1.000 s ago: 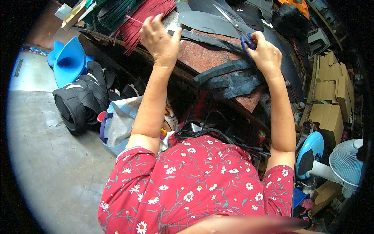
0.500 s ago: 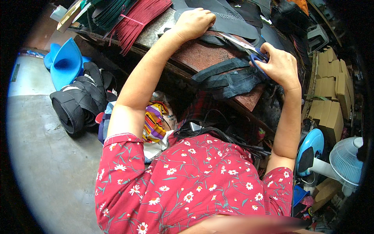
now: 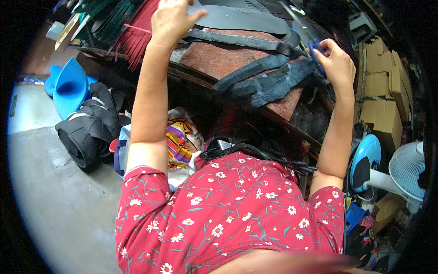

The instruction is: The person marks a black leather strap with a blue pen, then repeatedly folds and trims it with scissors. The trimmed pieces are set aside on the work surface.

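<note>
My right hand (image 3: 336, 64) grips a pair of scissors by their blue handles (image 3: 316, 54), with the blades pointing up and to the left. At the top edge is my left hand (image 3: 172, 23), its thumb stretched out to the right and the other fingers partly cut off; I see nothing held in it. Below the thumb, a long grey strip (image 3: 242, 40) lies across a reddish-brown board (image 3: 214, 55). Several dark strips (image 3: 269, 80) rest on the board's near side, left of the scissors. Behind them lies a grey perforated sheet (image 3: 242, 19).
Bundles of red strands (image 3: 137, 41) and dark green strands (image 3: 98, 27) sit at the back left. Black rolled material (image 3: 86, 132) and blue curved pieces (image 3: 70, 89) stand on the left floor. Cardboard boxes (image 3: 381, 109) and a fan (image 3: 406, 169) are on the right.
My left hand has lifted off the sheet and moved up and left, its thumb spreading. The scissors have swung more upright and away from the strips, exposing the grey strip.
</note>
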